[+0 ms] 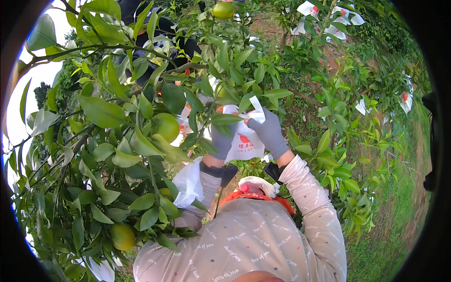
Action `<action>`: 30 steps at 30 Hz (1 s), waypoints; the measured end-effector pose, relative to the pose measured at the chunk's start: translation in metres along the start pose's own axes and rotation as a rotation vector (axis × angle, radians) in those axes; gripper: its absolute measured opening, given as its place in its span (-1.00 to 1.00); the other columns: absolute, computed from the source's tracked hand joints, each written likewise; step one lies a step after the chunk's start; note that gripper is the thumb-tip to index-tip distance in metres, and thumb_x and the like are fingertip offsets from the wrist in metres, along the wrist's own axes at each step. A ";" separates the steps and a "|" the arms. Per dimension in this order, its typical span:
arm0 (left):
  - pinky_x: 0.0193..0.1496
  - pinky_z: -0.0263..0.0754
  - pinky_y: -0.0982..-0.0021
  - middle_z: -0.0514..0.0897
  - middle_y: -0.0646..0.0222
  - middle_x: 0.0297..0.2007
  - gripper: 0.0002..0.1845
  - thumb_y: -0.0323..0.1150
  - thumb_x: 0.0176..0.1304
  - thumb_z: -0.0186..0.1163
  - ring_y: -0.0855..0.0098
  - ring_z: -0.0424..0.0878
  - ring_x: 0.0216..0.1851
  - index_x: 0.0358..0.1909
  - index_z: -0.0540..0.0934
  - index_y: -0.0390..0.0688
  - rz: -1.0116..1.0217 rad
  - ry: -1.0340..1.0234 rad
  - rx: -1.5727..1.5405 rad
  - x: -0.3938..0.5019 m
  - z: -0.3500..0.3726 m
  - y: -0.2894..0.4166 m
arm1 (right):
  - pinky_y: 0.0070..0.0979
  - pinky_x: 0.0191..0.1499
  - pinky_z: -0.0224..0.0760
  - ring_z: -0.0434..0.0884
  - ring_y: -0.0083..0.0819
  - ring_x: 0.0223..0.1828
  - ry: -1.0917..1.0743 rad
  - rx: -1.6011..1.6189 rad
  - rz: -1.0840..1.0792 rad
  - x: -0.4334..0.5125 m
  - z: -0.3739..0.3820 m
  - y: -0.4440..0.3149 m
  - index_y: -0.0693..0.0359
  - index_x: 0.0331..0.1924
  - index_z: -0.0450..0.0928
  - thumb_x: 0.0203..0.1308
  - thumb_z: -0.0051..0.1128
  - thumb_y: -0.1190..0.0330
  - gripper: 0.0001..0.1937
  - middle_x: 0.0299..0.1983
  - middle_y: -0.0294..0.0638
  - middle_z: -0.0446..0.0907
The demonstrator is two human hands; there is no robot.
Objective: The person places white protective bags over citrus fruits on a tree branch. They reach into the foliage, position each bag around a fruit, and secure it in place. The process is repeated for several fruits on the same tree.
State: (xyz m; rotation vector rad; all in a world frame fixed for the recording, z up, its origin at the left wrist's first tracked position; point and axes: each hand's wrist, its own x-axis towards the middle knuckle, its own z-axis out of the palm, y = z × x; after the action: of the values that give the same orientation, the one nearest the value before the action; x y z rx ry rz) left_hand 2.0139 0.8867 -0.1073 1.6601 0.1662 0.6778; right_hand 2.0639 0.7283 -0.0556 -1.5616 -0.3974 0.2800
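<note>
A white fruit bag with red printing hangs between my hands among the citrus leaves. My right hand, in a grey fingerless glove, pinches the bag's top edge, where a strip of it sticks up. My left hand, gloved alike, grips the other side of the top; leaves cover part of its fingers. Whether a fruit is inside the bag cannot be seen. Left of my left hand hangs a green citrus fruit. Another white bag hangs on the branches beside my left forearm.
An orange waist pouch at my front holds a stack of white bags and a red-capped item. A yellowing fruit hangs lower left. A leafy branch crosses the upper left, with a person in dark clothing behind.
</note>
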 end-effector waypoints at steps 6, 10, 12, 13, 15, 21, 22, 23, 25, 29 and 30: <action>0.12 0.44 0.28 0.59 0.20 0.06 -0.52 -0.48 0.28 0.12 0.24 0.57 0.07 0.25 0.37 -0.25 0.073 -0.315 -0.080 -0.003 -0.021 0.016 | -0.54 -0.28 0.40 0.53 -0.59 -0.39 -0.025 0.056 -0.075 0.002 -0.007 0.018 0.31 -0.14 0.60 0.15 0.23 0.30 -0.72 -0.37 -0.26 0.64; 0.11 0.42 0.22 0.61 0.10 0.00 -0.53 -0.54 0.21 0.07 0.14 0.58 0.02 0.20 0.48 -0.17 0.248 -0.391 0.316 -0.008 -0.018 0.022 | -0.49 -0.31 0.38 0.50 -0.57 -0.42 0.037 -0.023 -0.063 0.009 -0.002 0.025 0.32 -0.11 0.60 0.22 0.16 0.31 -0.74 -0.39 -0.25 0.62; 0.09 0.43 0.23 0.63 0.11 -0.03 -0.60 -0.53 0.22 0.07 0.14 0.58 0.00 0.13 0.55 -0.17 0.237 -0.331 0.200 -0.010 -0.013 0.019 | -0.50 -0.30 0.39 0.50 -0.56 -0.41 0.039 -0.013 -0.070 0.015 0.000 0.028 0.32 -0.11 0.60 0.23 0.14 0.32 -0.75 -0.39 -0.26 0.61; 0.07 0.43 0.22 0.63 0.11 -0.05 -0.63 -0.53 0.24 0.06 0.14 0.59 -0.01 0.08 0.58 -0.17 0.230 -0.259 0.125 -0.014 -0.009 0.016 | -0.51 -0.29 0.39 0.50 -0.56 -0.40 0.057 -0.008 -0.073 0.016 0.001 0.029 0.33 -0.10 0.59 0.24 0.13 0.33 -0.75 -0.39 -0.26 0.60; 0.04 0.44 0.24 0.65 0.13 -0.08 -0.68 -0.52 0.27 0.07 0.18 0.60 -0.04 0.04 0.62 -0.18 0.269 -0.182 0.093 -0.016 -0.008 0.013 | -0.51 -0.26 0.39 0.51 -0.56 -0.38 -0.003 0.104 -0.068 0.018 0.002 0.031 0.33 -0.08 0.58 0.25 0.14 0.32 -0.73 -0.36 -0.28 0.61; -0.02 0.46 0.38 0.65 0.30 -0.11 -0.73 -0.45 0.31 0.11 0.43 0.58 -0.10 0.02 0.56 -0.28 0.273 -0.330 0.155 -0.005 -0.021 0.020 | -0.54 -0.21 0.42 0.54 -0.56 -0.30 -0.105 0.251 0.050 0.015 0.003 0.027 0.35 -0.03 0.56 0.23 0.15 0.35 -0.70 -0.25 -0.28 0.63; -0.02 0.45 0.41 0.65 0.33 -0.10 -0.73 -0.45 0.30 0.14 0.48 0.57 -0.10 0.01 0.57 -0.27 0.280 -0.357 0.133 -0.002 -0.023 0.023 | -0.55 -0.20 0.42 0.55 -0.56 -0.29 -0.127 0.319 0.084 0.014 0.004 0.025 0.36 -0.03 0.56 0.21 0.17 0.36 -0.70 -0.23 -0.28 0.63; -0.03 0.44 0.43 0.65 0.35 -0.08 -0.74 -0.45 0.30 0.18 0.52 0.55 -0.10 0.00 0.58 -0.26 0.274 -0.382 0.121 0.000 -0.025 0.025 | -0.54 -0.18 0.43 0.56 -0.55 -0.27 -0.154 0.340 0.083 0.013 0.005 0.024 0.35 -0.03 0.56 0.18 0.20 0.39 -0.70 -0.23 -0.27 0.62; -0.03 0.46 0.42 0.65 0.32 -0.09 -0.75 -0.47 0.29 0.18 0.50 0.56 -0.11 -0.02 0.57 -0.29 0.269 -0.371 0.055 0.003 -0.030 0.030 | -0.53 -0.14 0.43 0.57 -0.53 -0.25 -0.214 0.427 0.039 0.010 0.007 0.020 0.34 -0.04 0.56 0.12 0.25 0.44 -0.69 -0.22 -0.26 0.62; -0.02 0.48 0.41 0.66 0.27 -0.11 -0.73 -0.49 0.26 0.21 0.47 0.59 -0.13 -0.01 0.56 -0.33 0.278 -0.378 0.087 0.007 -0.037 0.034 | -0.53 -0.14 0.44 0.59 -0.52 -0.26 -0.168 0.369 0.076 0.004 0.000 0.014 0.33 -0.09 0.56 0.00 0.34 0.45 -0.65 -0.24 -0.26 0.62; -0.04 0.49 0.41 0.66 0.27 -0.12 -0.73 -0.48 0.24 0.23 0.46 0.59 -0.13 -0.03 0.58 -0.32 0.272 -0.373 0.045 0.009 -0.037 0.034 | -0.54 -0.16 0.44 0.58 -0.53 -0.29 -0.146 0.365 0.078 0.003 -0.001 0.013 0.32 -0.12 0.57 -0.01 0.34 0.45 -0.68 -0.26 -0.26 0.62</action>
State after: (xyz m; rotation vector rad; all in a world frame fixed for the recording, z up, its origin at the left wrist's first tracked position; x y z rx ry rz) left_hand 1.9930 0.9152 -0.0702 1.8400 -0.3187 0.5549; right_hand 2.0683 0.7288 -0.0684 -1.2035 -0.3754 0.5008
